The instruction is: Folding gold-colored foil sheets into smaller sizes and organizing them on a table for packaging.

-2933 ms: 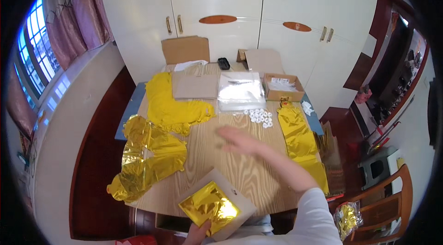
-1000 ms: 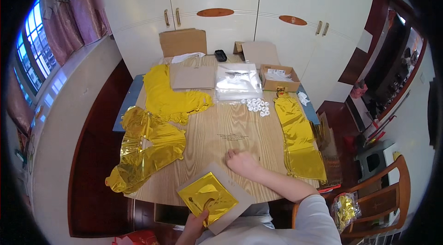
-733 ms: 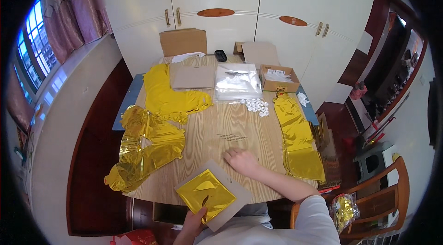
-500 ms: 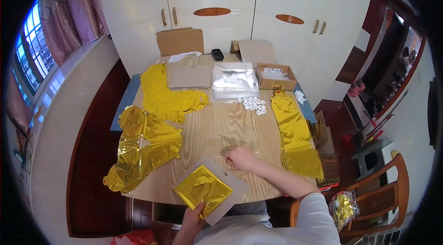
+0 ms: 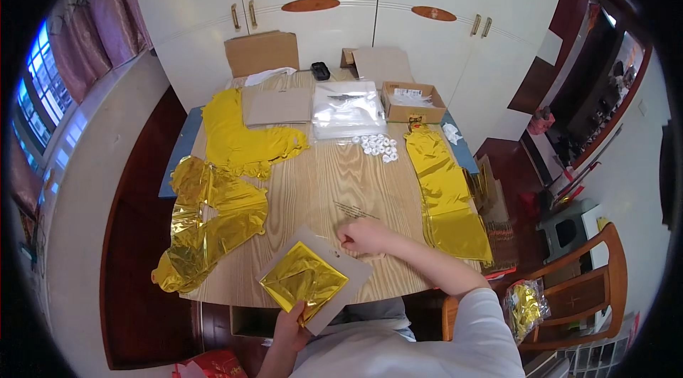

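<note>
My left hand grips a grey cardboard square at the table's near edge, its thumb over a folded gold foil sheet lying on the card. The card is tilted, one corner pointing away from me. To the right of it, my right hand is closed, knuckles up, low over the table. Its fingers seem to pinch a clear plastic bag, of which mostly the dark print shows; the fingertips are partly hidden.
Flat gold foil balloons lie at left, far left and right. At the back are a grey card stack, clear bags, white rolls and an open carton. A wooden chair stands at right.
The view has shifted slightly, so everything sits a little further left and up. My right hand has turned slightly over the clear bag. The left hand keeps hold of card and foil.
</note>
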`<act>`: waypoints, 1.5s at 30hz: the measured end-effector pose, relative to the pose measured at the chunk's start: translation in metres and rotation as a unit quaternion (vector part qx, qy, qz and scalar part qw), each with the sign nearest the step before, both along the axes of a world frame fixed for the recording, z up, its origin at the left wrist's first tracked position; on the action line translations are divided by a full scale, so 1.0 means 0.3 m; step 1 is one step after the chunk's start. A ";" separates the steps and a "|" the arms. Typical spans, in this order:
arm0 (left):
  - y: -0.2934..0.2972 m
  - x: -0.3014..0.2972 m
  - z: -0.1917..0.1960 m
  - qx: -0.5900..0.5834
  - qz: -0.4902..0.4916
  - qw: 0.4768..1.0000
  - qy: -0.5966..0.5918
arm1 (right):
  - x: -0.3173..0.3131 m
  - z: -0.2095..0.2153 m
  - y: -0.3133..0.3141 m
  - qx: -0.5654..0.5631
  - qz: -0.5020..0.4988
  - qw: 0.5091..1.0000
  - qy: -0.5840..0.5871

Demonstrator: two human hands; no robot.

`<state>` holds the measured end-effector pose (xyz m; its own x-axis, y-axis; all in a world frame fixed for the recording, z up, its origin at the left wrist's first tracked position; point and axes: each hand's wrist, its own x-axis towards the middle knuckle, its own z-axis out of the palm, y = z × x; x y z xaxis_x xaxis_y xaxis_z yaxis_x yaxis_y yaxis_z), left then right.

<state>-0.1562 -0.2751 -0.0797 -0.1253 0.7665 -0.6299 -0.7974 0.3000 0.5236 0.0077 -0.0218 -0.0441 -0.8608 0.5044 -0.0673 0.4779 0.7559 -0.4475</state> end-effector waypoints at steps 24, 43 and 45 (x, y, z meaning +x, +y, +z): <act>0.007 0.052 -0.031 -0.005 0.024 0.989 0.143 | 0.048 -0.076 -0.123 0.097 -0.028 0.989 0.107; 0.002 0.055 -0.062 0.017 0.010 0.988 0.156 | 0.010 -0.116 -0.142 0.148 -0.067 0.964 0.209; 0.000 0.056 -0.068 0.005 0.008 0.987 0.163 | 0.006 -0.117 -0.151 0.151 -0.077 0.964 0.205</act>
